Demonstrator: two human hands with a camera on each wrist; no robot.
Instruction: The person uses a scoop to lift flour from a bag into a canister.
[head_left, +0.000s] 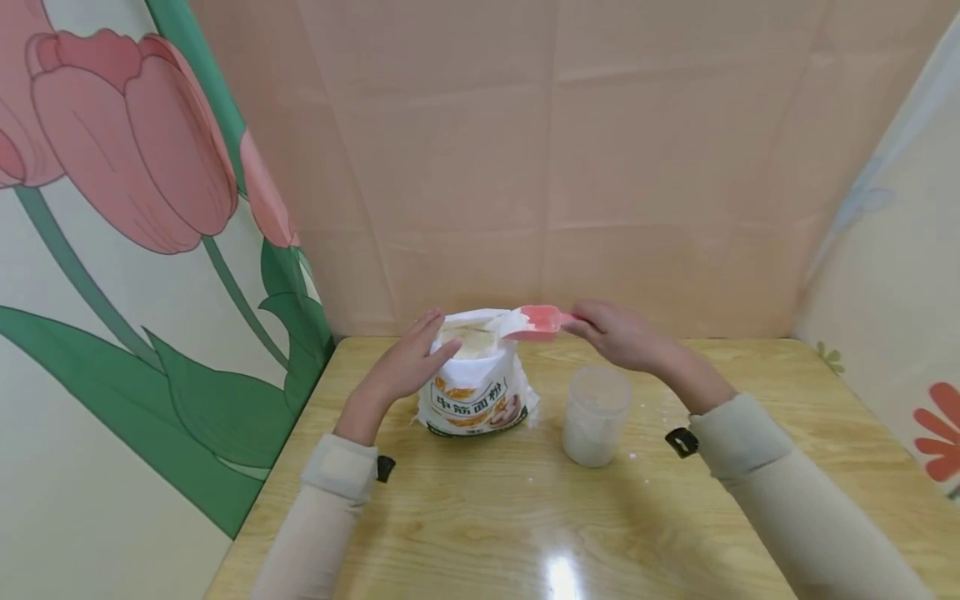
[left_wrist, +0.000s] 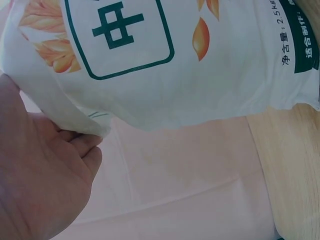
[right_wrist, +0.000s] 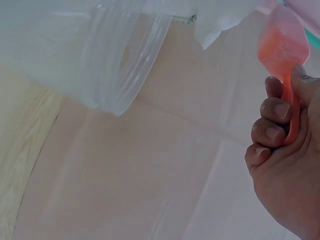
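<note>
A white flour bag (head_left: 480, 392) with green lettering stands upright on the table, its top open and pale flour (head_left: 474, 340) inside. My left hand (head_left: 401, 362) grips the bag's left rim, thumb toward the opening; the left wrist view shows its fingers curled at the edge of the bag (left_wrist: 145, 95). At the right side of the opening, my right hand (head_left: 622, 333) holds a pink scoop (head_left: 543, 320) by its handle, with white flour at the scoop's front end. In the right wrist view, fingers and thumb wrap around the handle of the scoop (right_wrist: 284, 47).
Right of the bag stands a clear plastic jar (head_left: 597, 417), lidless and partly filled with white powder. Small white specks dot the wooden table (head_left: 465, 517) around it. A pinkish backdrop (head_left: 465, 167) rises behind, and a tulip-printed panel (head_left: 135, 150) borders the left.
</note>
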